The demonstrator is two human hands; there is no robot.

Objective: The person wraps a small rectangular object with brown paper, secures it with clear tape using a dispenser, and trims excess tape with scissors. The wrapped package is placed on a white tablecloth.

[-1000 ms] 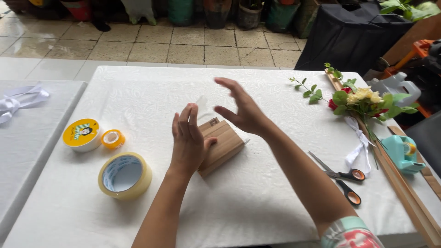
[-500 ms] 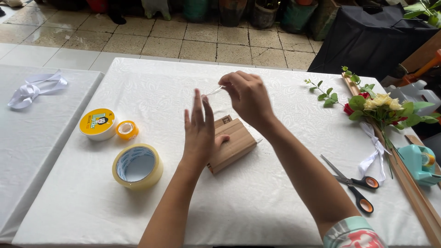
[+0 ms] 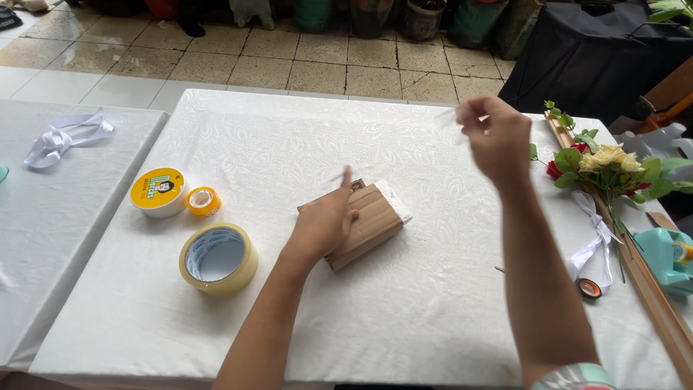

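A small box wrapped in brown paper (image 3: 372, 220) lies in the middle of the white tablecloth (image 3: 289, 144). My left hand (image 3: 323, 227) rests flat on its near left part, index finger lifted. My right hand (image 3: 497, 139) is raised above the table's far right, fingers pinched on a thin clear strip of tape (image 3: 449, 115), which is blurred and hard to make out.
Left of the box sit a wide tan tape roll (image 3: 216, 257), a small orange roll (image 3: 202, 202) and a yellow round tin (image 3: 158, 192). At the right edge are flowers (image 3: 606, 162), a white ribbon (image 3: 595, 242), a teal tape dispenser (image 3: 668, 254) and a wooden strip (image 3: 653, 296). A white bow (image 3: 68, 136) lies on the neighbouring table.
My right hand has swung from above the box up and to the right with the clear strip. My left hand has dropped flat onto the box.
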